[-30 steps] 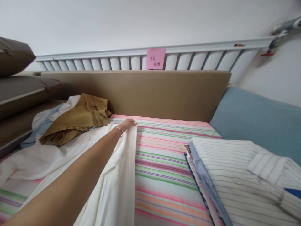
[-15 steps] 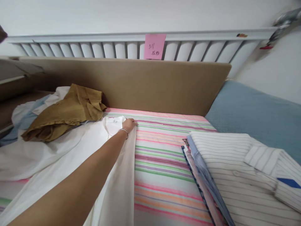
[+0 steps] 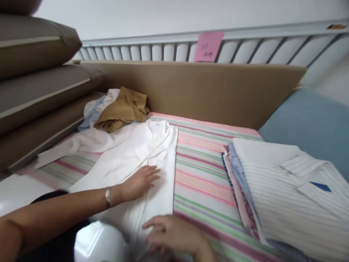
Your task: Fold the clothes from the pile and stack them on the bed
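Note:
A white long-sleeved shirt (image 3: 120, 149) lies spread on a striped sheet, its collar toward the back and one sleeve stretched out to the left. Its right side forms a straight edge; the other sleeve cannot be made out clearly. My left hand (image 3: 140, 182), wearing a silver bracelet, rests over the front of the shirt with its fingers stretched out and nothing in them. Nearer to me, my right hand (image 3: 177, 234) is over the lower right part of the shirt, slightly blurred, fingers apart. Whether it touches the cloth I cannot tell.
Folded shirts, a striped one (image 3: 272, 174) on top, lie at the right. Brown and pale blue clothes (image 3: 122, 109) are heaped behind the shirt. Thick brown cushions (image 3: 40, 87) are stacked at left. A brown board (image 3: 204, 94) stands at the back. A glossy white rounded object (image 3: 100, 242) is low in front.
My left hand has let go of the shirt by the collar and come back toward me, opening over its front. My right hand has come into view. The camera has turned left.

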### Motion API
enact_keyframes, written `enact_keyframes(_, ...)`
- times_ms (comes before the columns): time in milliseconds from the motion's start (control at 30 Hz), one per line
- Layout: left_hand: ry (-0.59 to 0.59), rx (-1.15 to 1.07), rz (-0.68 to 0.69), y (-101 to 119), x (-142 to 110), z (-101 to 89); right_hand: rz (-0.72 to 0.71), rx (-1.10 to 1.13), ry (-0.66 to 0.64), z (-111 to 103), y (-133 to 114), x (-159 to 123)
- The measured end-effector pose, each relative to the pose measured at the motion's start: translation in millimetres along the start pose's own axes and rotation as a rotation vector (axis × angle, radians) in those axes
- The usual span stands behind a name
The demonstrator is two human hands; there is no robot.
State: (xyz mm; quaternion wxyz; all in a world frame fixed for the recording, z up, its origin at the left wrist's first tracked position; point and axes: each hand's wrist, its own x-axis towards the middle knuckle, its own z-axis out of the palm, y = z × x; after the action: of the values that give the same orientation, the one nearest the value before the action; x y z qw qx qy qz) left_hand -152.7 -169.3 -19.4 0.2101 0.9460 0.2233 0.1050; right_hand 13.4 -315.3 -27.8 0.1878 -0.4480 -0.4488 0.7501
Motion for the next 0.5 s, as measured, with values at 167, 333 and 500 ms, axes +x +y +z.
enact_keyframes(167,0.107,-0.372,-0.433,20,-154,6.6,0.096,0.05,0.096,12,11,5)
enact_keyframes(333,0.175,-0.643,-0.862,15,-234,35.6,0.192,-0.098,0.196,53,55,-4)
enact_keyframes(500,0.407,-0.922,-1.242,-15,-251,52.6,0.319,-0.286,0.532,83,132,-10)
